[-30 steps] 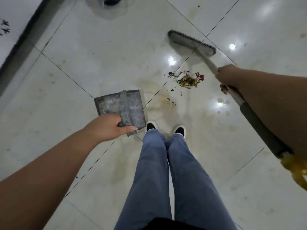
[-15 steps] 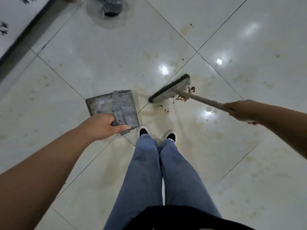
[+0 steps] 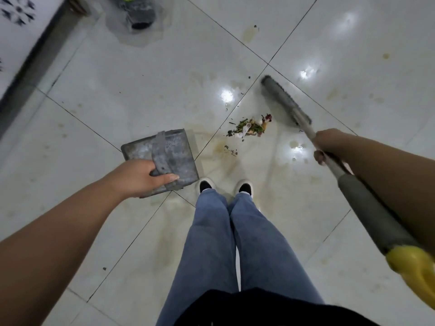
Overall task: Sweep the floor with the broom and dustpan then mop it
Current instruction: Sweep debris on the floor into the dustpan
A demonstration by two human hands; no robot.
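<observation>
Head view: left hand [image 3: 138, 177] fingers curl round the dustpan [image 3: 162, 158] handle, pan held off the tiles, left of the shoes [image 3: 226, 185]. Right hand [image 3: 329, 143] grips the broom [image 3: 286, 103] shaft. Half a second ago the brush head sat close to the pan; now it is drawn back to the far right of the debris pile [image 3: 249, 129], so another stroke toward the pan looks due. Floor [image 3: 117, 85]: glossy white tile, yellowish stains, puddle round a dark object [image 3: 138, 12] at top.
</observation>
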